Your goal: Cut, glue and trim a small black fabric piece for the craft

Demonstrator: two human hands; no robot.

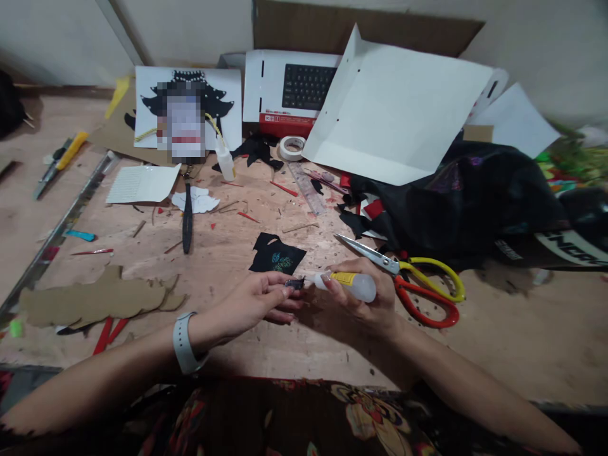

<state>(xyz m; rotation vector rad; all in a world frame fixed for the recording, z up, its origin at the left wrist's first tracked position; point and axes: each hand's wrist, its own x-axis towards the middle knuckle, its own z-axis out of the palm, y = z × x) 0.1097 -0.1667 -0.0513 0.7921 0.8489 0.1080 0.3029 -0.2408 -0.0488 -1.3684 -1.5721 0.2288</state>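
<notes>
My left hand (256,303) pinches a small dark scrap (294,284) just above the wooden table (498,342). My right hand (361,297) grips a small clear glue bottle (349,285) with a yellow label, lying sideways, its nozzle touching the scrap. A black cut-out piece with a green pattern (276,254) lies just beyond my hands. Scissors with yellow and red handles (408,278) rest on the table right next to my right hand.
A brown cardboard shape (95,299) lies at the left, a metal ruler (61,228) beyond it. A second glue bottle (225,161), tape roll (291,147), black cloth heap (465,196), large white sheet (399,114) and keyboard box (289,88) fill the back.
</notes>
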